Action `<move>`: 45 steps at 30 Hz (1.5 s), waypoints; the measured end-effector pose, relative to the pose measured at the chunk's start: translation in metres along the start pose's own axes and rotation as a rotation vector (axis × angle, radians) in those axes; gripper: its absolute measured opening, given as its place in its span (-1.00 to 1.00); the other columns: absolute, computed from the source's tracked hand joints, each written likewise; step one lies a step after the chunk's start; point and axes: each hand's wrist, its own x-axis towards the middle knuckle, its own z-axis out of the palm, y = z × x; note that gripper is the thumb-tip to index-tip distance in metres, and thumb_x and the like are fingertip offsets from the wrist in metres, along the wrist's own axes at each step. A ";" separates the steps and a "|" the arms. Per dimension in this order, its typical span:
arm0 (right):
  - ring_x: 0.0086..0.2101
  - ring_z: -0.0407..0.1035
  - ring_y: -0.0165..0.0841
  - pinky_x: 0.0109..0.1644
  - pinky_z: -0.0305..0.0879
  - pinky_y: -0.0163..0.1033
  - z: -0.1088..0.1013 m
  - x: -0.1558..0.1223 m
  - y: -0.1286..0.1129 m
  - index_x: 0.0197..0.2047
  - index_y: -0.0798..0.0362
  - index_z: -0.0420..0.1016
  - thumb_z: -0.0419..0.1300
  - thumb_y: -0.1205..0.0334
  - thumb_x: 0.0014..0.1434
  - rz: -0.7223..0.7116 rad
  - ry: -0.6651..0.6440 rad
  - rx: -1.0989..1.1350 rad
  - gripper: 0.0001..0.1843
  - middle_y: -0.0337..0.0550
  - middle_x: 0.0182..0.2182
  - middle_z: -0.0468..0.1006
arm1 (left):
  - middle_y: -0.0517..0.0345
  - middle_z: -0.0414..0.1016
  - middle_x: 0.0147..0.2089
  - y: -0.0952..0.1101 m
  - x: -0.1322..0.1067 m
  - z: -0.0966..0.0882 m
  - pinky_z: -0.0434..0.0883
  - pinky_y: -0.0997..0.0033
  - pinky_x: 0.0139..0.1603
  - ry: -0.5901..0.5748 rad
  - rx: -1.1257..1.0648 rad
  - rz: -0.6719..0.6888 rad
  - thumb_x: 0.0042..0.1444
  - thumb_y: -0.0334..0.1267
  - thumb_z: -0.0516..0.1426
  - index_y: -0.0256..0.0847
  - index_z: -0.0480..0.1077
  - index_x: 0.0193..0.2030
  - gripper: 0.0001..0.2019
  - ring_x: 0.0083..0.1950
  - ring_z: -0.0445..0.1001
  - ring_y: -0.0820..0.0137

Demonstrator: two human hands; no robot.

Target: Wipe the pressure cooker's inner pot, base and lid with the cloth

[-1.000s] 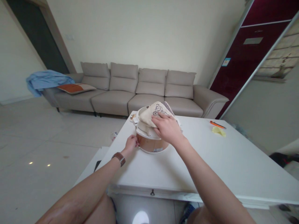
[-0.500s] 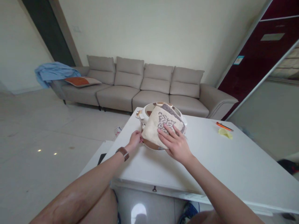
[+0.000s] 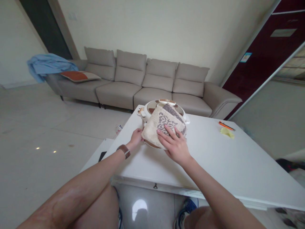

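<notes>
A white and brown rice cooker [image 3: 152,108] stands near the far left corner of the white table [image 3: 214,162]. A beige cloth with a grey pattern [image 3: 162,125] hangs over its front side. My right hand [image 3: 175,146] lies flat on the cloth with fingers spread, pressing it against the cooker. My left hand [image 3: 136,138], with a brown watch strap at the wrist, is curled against the cooker's lower left side. What its fingers grip is hidden.
An orange-handled tool [image 3: 226,126] and a yellow scrap [image 3: 227,132] lie at the table's far right. A beige sofa [image 3: 147,86] with an orange cushion [image 3: 78,76] and a blue garment [image 3: 47,63] stands behind. A dark red cabinet [image 3: 267,47] stands right.
My right hand has slid the cloth from the cooker's top down over its front side. My left hand has stayed at the cooker's left side.
</notes>
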 end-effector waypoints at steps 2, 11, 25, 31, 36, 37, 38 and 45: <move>0.48 0.05 -0.05 0.50 0.01 0.28 -0.005 0.001 0.002 0.35 -0.08 0.44 0.16 0.43 0.25 -0.004 -0.030 0.028 -0.38 -0.12 0.41 0.35 | 0.12 0.50 -0.46 0.000 -0.002 0.000 0.36 0.44 -0.38 -0.008 0.017 0.001 0.05 -0.34 0.20 -0.23 0.39 -0.35 -0.95 -0.43 0.44 0.39; 0.41 0.21 -0.08 0.32 0.39 0.15 -0.008 -0.032 0.054 0.36 -0.06 0.40 0.08 0.38 0.29 0.293 0.183 0.186 -0.41 -0.03 0.33 0.48 | 0.16 0.46 -0.48 0.006 -0.004 -0.004 0.38 0.43 -0.43 -0.001 0.042 -0.066 -0.04 -0.44 0.13 -0.18 0.32 -0.39 -0.91 -0.50 0.46 0.40; 0.44 0.13 -0.06 0.28 0.47 0.07 0.015 -0.040 0.007 0.38 0.02 0.40 0.12 0.45 0.23 0.129 0.120 0.115 -0.35 -0.01 0.34 0.45 | 0.17 0.43 -0.51 0.002 0.003 0.002 0.37 0.43 -0.44 0.007 0.061 -0.079 -0.05 -0.44 0.09 -0.15 0.26 -0.41 -0.89 -0.51 0.45 0.38; 0.30 0.40 -0.15 0.30 0.43 -0.02 0.011 -0.053 0.040 0.37 -0.04 0.41 0.11 0.35 0.28 0.448 0.221 0.287 -0.41 -0.05 0.29 0.52 | 0.19 0.42 -0.51 0.005 0.000 0.001 0.39 0.45 -0.44 0.001 0.070 -0.087 -0.08 -0.46 0.09 -0.17 0.28 -0.40 -0.88 -0.49 0.48 0.39; -0.16 0.62 -0.17 -0.04 0.49 -0.16 0.022 -0.061 0.048 0.17 0.02 0.56 0.14 0.16 0.30 0.816 0.300 0.482 -0.58 -0.07 -0.11 0.74 | 0.21 0.40 -0.52 0.008 -0.002 0.002 0.39 0.47 -0.46 0.008 0.074 -0.093 -0.09 -0.48 0.08 -0.17 0.27 -0.40 -0.87 -0.50 0.46 0.41; -0.21 0.60 -0.18 -0.08 0.47 -0.17 0.024 -0.060 0.047 0.11 0.03 0.58 0.15 0.12 0.30 0.866 0.312 0.520 -0.62 -0.09 -0.18 0.74 | 0.21 0.39 -0.52 0.008 -0.002 0.002 0.39 0.47 -0.46 0.010 0.074 -0.093 -0.09 -0.48 0.08 -0.17 0.27 -0.40 -0.86 -0.51 0.45 0.41; -0.23 0.58 -0.19 -0.10 0.45 -0.17 0.026 -0.058 0.045 0.06 0.04 0.59 0.16 0.08 0.30 0.913 0.336 0.561 -0.64 -0.10 -0.21 0.73 | 0.22 0.39 -0.52 0.008 -0.002 0.003 0.40 0.47 -0.46 0.012 0.074 -0.094 -0.08 -0.49 0.07 -0.17 0.27 -0.39 -0.86 -0.51 0.44 0.42; -0.17 0.59 -0.16 -0.02 0.51 -0.08 0.039 -0.042 0.036 -0.03 0.03 0.56 0.30 0.02 0.17 1.421 0.664 1.125 -0.63 -0.09 -0.16 0.72 | 0.22 0.38 -0.52 0.009 -0.003 0.004 0.40 0.47 -0.46 0.022 0.074 -0.093 -0.06 -0.50 0.06 -0.17 0.26 -0.39 -0.86 -0.51 0.43 0.43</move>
